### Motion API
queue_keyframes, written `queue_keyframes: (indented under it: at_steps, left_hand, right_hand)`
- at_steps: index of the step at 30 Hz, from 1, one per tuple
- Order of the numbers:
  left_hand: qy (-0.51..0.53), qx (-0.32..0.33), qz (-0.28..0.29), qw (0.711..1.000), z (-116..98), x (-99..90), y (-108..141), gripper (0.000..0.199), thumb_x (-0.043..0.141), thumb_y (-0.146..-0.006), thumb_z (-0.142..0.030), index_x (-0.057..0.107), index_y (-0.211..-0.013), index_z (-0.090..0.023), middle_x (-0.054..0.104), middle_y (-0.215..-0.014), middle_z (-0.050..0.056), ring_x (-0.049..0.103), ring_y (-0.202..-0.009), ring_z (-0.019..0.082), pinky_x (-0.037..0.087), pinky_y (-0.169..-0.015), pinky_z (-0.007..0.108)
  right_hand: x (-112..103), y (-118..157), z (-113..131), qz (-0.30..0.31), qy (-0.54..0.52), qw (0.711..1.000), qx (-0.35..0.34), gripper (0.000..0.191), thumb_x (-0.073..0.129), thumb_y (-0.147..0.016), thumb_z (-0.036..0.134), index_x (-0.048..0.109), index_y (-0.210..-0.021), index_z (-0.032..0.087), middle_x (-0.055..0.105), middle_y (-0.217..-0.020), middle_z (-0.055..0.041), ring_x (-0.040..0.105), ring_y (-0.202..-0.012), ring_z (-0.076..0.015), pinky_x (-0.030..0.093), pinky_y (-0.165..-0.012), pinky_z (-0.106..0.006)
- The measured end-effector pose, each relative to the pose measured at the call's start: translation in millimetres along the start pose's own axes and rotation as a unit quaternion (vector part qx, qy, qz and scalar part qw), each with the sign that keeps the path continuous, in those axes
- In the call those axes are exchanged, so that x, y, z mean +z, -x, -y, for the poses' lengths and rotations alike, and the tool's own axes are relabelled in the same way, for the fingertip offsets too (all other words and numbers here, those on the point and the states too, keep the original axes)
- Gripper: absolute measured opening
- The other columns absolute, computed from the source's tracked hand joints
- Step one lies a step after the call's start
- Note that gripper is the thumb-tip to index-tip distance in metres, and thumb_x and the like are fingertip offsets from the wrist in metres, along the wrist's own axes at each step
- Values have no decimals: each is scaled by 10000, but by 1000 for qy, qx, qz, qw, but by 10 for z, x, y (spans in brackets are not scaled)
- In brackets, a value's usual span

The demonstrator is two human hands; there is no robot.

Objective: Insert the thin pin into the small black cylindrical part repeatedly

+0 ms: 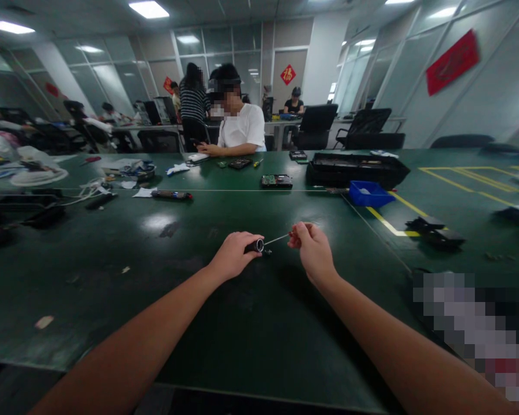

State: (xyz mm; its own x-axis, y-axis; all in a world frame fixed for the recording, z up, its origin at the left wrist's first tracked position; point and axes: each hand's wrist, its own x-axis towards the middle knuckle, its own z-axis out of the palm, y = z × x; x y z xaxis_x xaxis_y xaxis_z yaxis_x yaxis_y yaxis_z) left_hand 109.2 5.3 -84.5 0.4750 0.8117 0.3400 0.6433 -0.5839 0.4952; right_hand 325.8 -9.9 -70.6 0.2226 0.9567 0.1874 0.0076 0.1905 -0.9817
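Left hand [236, 253] is curled partly closed around a short black tube [251, 248], its open, ringed end facing right. Right hand [315, 251] has thumb and fingertips pinched together on one end of a thin metal rod [277, 238], which slants down toward the mouth of the tube; whether its tip touches the rim I cannot tell. Both hands are over the near middle of the green table [225, 346].

That pinch takes in only the rod's end, so a sideways knock could swing the tip or twist it loose. Pushed at an angle, the tip might scrape the ring or skid off it. The tube looks round and smooth, and a slack left grip would probably let it turn.

Just beside the tube's mouth is a small shiny piece [267, 252], too small to identify. If loose, it could be brushed away by either hand and easily lost on such a dark surface. Farther out, a drive [277, 181] and a blue bin [369, 199] lie well apart from the hands, so a bump there seems unlikely.
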Motion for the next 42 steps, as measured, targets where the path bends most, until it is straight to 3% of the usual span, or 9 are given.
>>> queue_keyframes:
  at_steps: [5, 13, 18, 21, 24, 31, 37, 39, 42]
  left_hand:
    - [39, -27, -9, 999, -63, -35, 22, 461, 650, -899, -237, 567, -1351, -268, 656, -1180, 46, 583, -1116, 232, 433, -1002, 408]
    - [129, -71, -61, 987, -158, -82, 22, 337, 595, -913, -208, 539, -1246, -212, 614, -1210, 65, 577, -1110, 211, 435, -992, 362]
    - [116, -164, -70, 977, -316, -153, -5, 307, 555, -938, -359, 529, -1198, -198, 638, -1054, 64, 605, -902, 205, 473, -805, 345]
    - [78, -160, -51, 983, -378, -173, -38, 279, 585, -913, -445, 591, -1051, -203, 647, -933, 42, 597, -803, 197, 460, -718, 329]
    - [45, -96, -10, 994, -402, -155, -82, 182, 575, -923, -371, 641, -966, -208, 654, -949, 37, 608, -869, 195, 462, -768, 326]
    - [-125, -50, 116, 984, -432, 22, -212, 348, 498, -953, -396, 669, -1247, -323, 643, -1104, 60, 627, -991, 242, 498, -792, 344]
    - [-196, -45, 127, 971, -419, 110, -310, 289, 503, -943, -367, 733, -1094, -278, 685, -1052, 71, 652, -929, 250, 509, -771, 361]
    - [-159, -58, 110, 979, -375, 72, -327, 283, 498, -941, -360, 743, -1046, -264, 700, -1040, 74, 651, -927, 254, 504, -787, 375]
    - [12, -108, 65, 992, -251, -74, -332, 278, 529, -919, -388, 742, -1008, -231, 708, -991, 77, 647, -866, 220, 497, -741, 332]
  right_hand:
    - [-9, 24, 23, -13, 41, 998, -42, 276, 540, -935, 482, 615, -939, 217, 636, -803, -16, 598, -706, -162, 498, -677, -327]
    - [0, 60, 133, -30, 67, 996, -54, 284, 539, -932, 488, 603, -996, 219, 636, -864, -24, 598, -710, -162, 501, -677, -333]
    - [-7, 79, 152, -17, 75, 995, -60, 297, 528, -935, 503, 615, -988, 224, 654, -863, -26, 609, -717, -167, 493, -687, -334]
    - [-5, 61, 127, -24, 66, 996, -63, 296, 531, -930, 502, 614, -982, 223, 655, -854, -27, 605, -708, -169, 493, -688, -338]
    - [-4, 40, 93, -29, 61, 996, -65, 303, 532, -928, 512, 614, -993, 228, 657, -866, -28, 609, -718, -172, 495, -689, -340]
    - [-11, 37, 68, -25, 58, 995, -74, 319, 535, -926, 527, 616, -999, 227, 668, -881, -35, 615, -732, -174, 500, -701, -342]
    - [-14, 48, 107, -21, 73, 995, -62, 327, 526, -927, 519, 619, -990, 212, 666, -864, -43, 617, -730, -177, 499, -694, -341]
    - [-16, 54, 126, -21, 72, 995, -60, 316, 527, -926, 510, 616, -985, 213, 665, -861, -40, 615, -728, -176, 499, -699, -342]
    - [-24, 62, 141, -13, 71, 996, -53, 300, 523, -932, 496, 623, -998, 221, 668, -883, -39, 617, -745, -178, 498, -716, -346]
